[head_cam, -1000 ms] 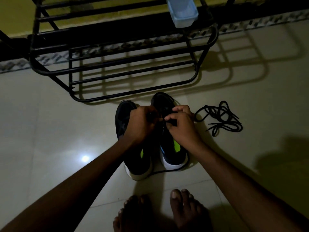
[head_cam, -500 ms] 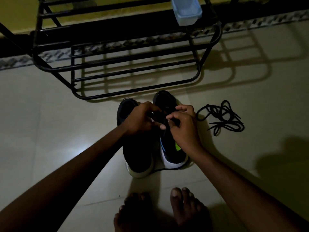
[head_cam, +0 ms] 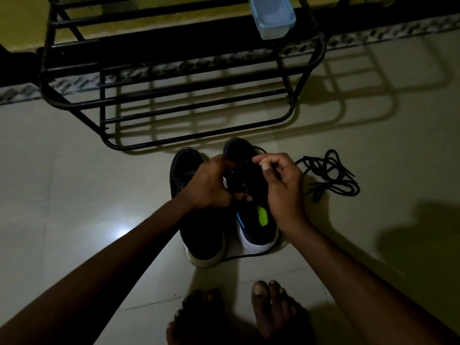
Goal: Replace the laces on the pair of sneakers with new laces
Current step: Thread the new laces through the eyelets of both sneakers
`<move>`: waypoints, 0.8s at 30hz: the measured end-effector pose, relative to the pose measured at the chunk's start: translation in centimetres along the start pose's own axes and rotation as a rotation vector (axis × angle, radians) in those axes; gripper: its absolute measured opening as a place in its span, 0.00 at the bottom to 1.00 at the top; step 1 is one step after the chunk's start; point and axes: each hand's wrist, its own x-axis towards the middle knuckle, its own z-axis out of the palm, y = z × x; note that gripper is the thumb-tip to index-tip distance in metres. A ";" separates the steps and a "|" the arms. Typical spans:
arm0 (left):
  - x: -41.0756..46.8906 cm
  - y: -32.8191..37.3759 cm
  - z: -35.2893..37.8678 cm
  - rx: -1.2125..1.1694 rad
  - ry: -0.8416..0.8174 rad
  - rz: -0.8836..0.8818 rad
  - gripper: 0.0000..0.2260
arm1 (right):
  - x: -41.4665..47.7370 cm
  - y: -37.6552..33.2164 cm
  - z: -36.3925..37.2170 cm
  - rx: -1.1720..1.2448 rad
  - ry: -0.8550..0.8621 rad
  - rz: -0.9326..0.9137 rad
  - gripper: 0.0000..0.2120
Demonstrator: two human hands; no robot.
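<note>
Okay, dim scene, tiled floor (head_cam: 74, 195). Pair of dark sneakers sits side by side on it, white heels toward the person, toes toward a black metal rack (head_cam: 174, 95). The left sneaker (head_cam: 199, 227) is just beside the right sneaker (head_cam: 254, 220), sides touching or nearly so. The right one shows a neon green patch and a blue stripe near the heel.

Left hand (head_cam: 211, 185) is over the right sneaker's lacing area with fingers (head_cam: 224, 159) clenched on its upper and the thumb underneath; too dark to tell if a lace is also in that grip. Right hand (head_cam: 283, 190) hovers above the same sneaker, thumb and forefinger pinching the threaded lace (head_cam: 260, 148), a thin dark strand that loops over the toe. Its other fingers are loosely curled.

A floor strand (head_cam: 244, 256) runs past both heels; can't tell if it belongs to the same lace. The loose lace pile (head_cam: 328, 175), black and tangled, lies on the floor to the right of the right sneaker, near it but apart.

A pale blue plastic container (head_cam: 272, 18) sits on the rack's upper tier. Two bare feet (head_cam: 273, 310) at the bottom edge, well short of the heels.
</note>
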 end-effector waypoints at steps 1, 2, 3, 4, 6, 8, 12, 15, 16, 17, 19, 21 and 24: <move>0.1 -0.1 0.1 0.015 -0.004 0.002 0.27 | 0.2 -0.6 -0.2 0.114 0.000 0.041 0.05; 0.2 -0.2 0.2 0.029 -0.009 -0.001 0.29 | 0.6 -1.3 -0.6 0.205 0.013 0.084 0.06; 0.2 -0.3 0.3 0.032 -0.013 -0.012 0.29 | 1.0 -1.8 -0.9 0.232 0.035 0.126 0.07; 0.2 -0.3 0.3 0.025 -0.016 -0.025 0.29 | 1.4 -2.4 -1.3 0.179 0.063 0.160 0.09; 0.1 -0.2 0.4 0.013 -0.021 -0.044 0.28 | 2.4 -3.5 -2.4 -0.139 0.070 0.172 0.08; 0.0 -0.1 0.6 0.006 -0.021 -0.054 0.24 | 3.2 -4.1 -3.6 -0.548 -0.072 0.127 0.05; 0.0 0.0 0.7 0.004 -0.026 -0.082 0.24 | 3.8 -4.6 -4.9 -0.942 -0.573 0.194 0.11; 0.0 0.1 0.7 -0.005 -0.033 -0.090 0.26 | 4.0 -5.2 -5.3 -0.767 -0.557 0.057 0.06; 0.0 0.0 0.7 -0.007 -0.039 -0.087 0.26 | 4.2 -5.1 -5.4 -0.675 -0.473 0.002 0.07; 0.0 0.0 0.7 -0.013 -0.038 -0.085 0.26 | 4.4 -4.8 -5.4 -0.597 -0.382 -0.038 0.08; 0.0 -0.2 0.8 -0.022 -0.031 -0.076 0.24 | 4.5 -4.2 -5.2 -0.342 -0.285 0.018 0.10; 0.0 -0.3 0.9 -0.027 -0.017 -0.069 0.24 | 4.1 -3.8 -4.7 0.078 -0.242 0.224 0.14; -0.2 -0.3 1.0 -0.031 -0.008 -0.067 0.24 | 3.6 -3.4 -4.6 0.335 -0.166 0.424 0.16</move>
